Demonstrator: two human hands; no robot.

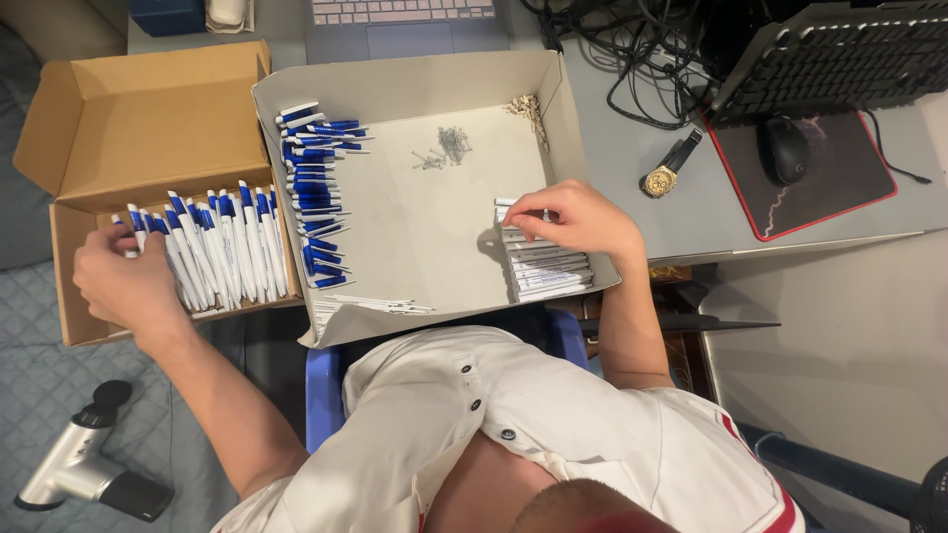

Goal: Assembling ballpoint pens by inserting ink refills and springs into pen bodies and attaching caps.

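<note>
While the left hand (126, 281) curls over finished blue-and-white pens (222, 252) in the brown box (148, 118), the right hand (578, 219) pinches one white barrel (543, 266); lifting singly seems wisest.

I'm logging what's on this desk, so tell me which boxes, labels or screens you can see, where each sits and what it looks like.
Brown cardboard box: at left, flaps open, holding blue-and-white pens; left hand in it.
Grey-white shallow box: centre, holding pen parts; right hand on a white stack.
No screens visible.
</note>
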